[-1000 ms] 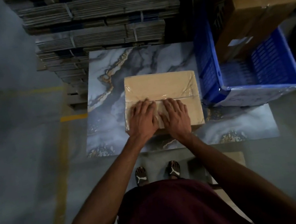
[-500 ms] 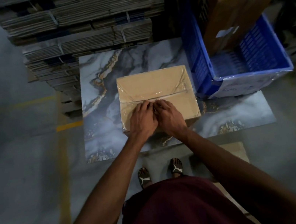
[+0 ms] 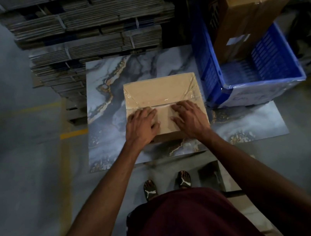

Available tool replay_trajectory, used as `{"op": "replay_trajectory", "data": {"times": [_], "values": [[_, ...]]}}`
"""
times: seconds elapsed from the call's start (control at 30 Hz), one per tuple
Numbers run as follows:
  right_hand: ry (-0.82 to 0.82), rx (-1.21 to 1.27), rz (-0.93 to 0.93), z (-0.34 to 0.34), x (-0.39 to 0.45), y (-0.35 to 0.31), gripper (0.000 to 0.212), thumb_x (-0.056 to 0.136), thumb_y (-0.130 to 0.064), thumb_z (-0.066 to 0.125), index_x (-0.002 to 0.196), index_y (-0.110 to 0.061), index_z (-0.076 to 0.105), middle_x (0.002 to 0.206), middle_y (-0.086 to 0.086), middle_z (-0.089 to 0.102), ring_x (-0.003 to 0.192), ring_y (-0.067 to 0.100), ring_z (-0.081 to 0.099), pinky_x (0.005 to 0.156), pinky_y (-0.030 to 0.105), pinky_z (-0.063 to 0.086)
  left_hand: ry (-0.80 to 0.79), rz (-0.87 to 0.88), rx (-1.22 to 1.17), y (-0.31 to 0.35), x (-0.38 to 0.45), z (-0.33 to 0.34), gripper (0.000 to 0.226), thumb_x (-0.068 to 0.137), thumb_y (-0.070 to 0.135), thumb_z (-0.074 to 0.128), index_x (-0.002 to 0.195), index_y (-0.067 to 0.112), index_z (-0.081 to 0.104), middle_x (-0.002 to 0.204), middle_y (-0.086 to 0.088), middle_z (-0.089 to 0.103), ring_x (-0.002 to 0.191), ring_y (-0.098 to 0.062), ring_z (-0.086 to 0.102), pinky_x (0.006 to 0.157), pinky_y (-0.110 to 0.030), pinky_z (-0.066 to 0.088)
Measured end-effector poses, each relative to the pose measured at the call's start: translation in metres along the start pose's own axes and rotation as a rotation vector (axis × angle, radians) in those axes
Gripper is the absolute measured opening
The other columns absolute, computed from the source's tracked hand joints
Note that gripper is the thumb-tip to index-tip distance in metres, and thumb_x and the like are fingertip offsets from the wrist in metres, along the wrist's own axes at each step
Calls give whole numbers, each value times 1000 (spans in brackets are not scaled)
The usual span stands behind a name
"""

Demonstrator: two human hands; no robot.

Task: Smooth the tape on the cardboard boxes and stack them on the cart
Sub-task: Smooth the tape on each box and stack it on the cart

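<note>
Marble slab; box central

The cardboard box is tan under glossy clear tape. The table is grey-blue marble veined with gold. The crate is bright blue; the shirt maroon.

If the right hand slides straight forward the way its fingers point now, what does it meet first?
Probably the tape seam just ahead of the right hand, which lies flat on the cardboard box; beyond that, the box's far edge.
</note>
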State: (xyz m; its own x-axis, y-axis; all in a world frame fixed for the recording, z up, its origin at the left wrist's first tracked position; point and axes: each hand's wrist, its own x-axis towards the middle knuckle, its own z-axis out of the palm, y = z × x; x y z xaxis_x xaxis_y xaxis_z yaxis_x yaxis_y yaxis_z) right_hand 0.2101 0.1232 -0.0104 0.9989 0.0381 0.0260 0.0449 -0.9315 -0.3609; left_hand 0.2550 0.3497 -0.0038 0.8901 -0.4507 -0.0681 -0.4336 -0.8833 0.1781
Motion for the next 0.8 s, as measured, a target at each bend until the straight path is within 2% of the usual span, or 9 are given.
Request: {"op": "replay_trajectory", "data": {"times": [0.1,0.2,0.33,0.43,0.57,0.63,0.7,0.8], "values": [[45,35,93,-6,-13,12,52,102,-49,50,147,-21,51,147,7,50,132,27,44,108,45,39,31,-53,-52,2,-10,8,56,95,52,41,145,29,51,150,3,48,138,-22,41,113,-41,33],[26,39,66,-6,-18,16,54,104,-49,48,149,-20,48,150,9,47,134,29,42,109,47,40,-18,-93,-136,4,-10,14,56,97,50,42,150,30,45,155,3,40,145,-23,33,119,-43,28],[-64,97,64,-12,-10,27,57,101,-50,51,149,-20,48,151,6,46,136,27,42,109,47,44,-70,-79,-65,2,-3,-3,58,95,49,52,150,30,44,157,4,38,143,-23,35,114,-41,32],[-13,110,73,-14,-25,40,52,102,-41,54,147,-17,51,150,6,48,134,26,46,105,49,48,-24,-164,-68,3,-20,-2,56,97,48,52,149,29,45,157,-1,38,143,-26,35,111,-42,35],[78,103,14,-2,-48,44,48,107,-35,48,149,-14,50,153,11,48,138,30,43,112,51,42,-37,-201,-185,5,-34,16,55,102,46,46,155,33,35,163,-3,28,150,-29,23,120,-43,23],[66,100,15,-1,-45,45,48,107,-37,45,150,-14,49,153,12,47,139,30,43,112,52,42,-51,-216,-165,5,-30,12,54,102,47,46,153,33,38,162,-3,30,149,-29,26,119,-44,27],[53,97,22,-1,-44,43,48,107,-35,46,149,-13,49,152,12,47,139,31,43,113,51,41,14,-198,-111,9,-31,8,50,101,45,49,148,30,48,156,-4,41,142,-30,37,112,-43,37],[132,154,-20,-1,-60,41,40,105,-27,52,140,-9,59,142,14,56,128,31,52,102,49,50,141,-206,-158,24,-54,11,40,100,36,53,138,25,61,145,-6,53,128,-27,51,99,-41,48]]}}
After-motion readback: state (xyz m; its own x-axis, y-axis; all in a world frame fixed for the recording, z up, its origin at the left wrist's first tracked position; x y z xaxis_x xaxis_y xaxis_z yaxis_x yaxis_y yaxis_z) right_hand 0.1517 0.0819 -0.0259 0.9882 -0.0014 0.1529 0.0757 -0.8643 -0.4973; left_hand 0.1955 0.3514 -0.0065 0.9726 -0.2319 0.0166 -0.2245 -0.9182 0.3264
